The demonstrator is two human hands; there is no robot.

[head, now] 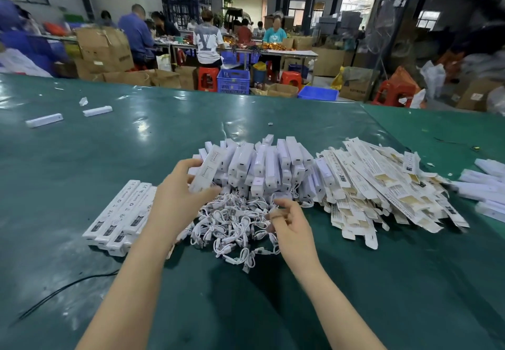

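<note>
My left hand [179,196] grips a long white bar-shaped device [208,168], lifted at the left end of a pile of the same white devices [262,164]. My right hand [289,222] hovers with loosely curled fingers over a heap of short white cables [232,224] and holds nothing that I can see. Right of the devices lies a stack of flat unfolded cartons [382,186]. A row of closed white boxes [117,216] lies to the left, partly behind my left forearm.
All of it lies on a green table [136,142]. Two loose white boxes [43,120] sit at the far left, more white boxes [483,186] at the right edge, a black cable [62,289] near left. Beyond the table are workers, cardboard boxes, blue crates and red stools.
</note>
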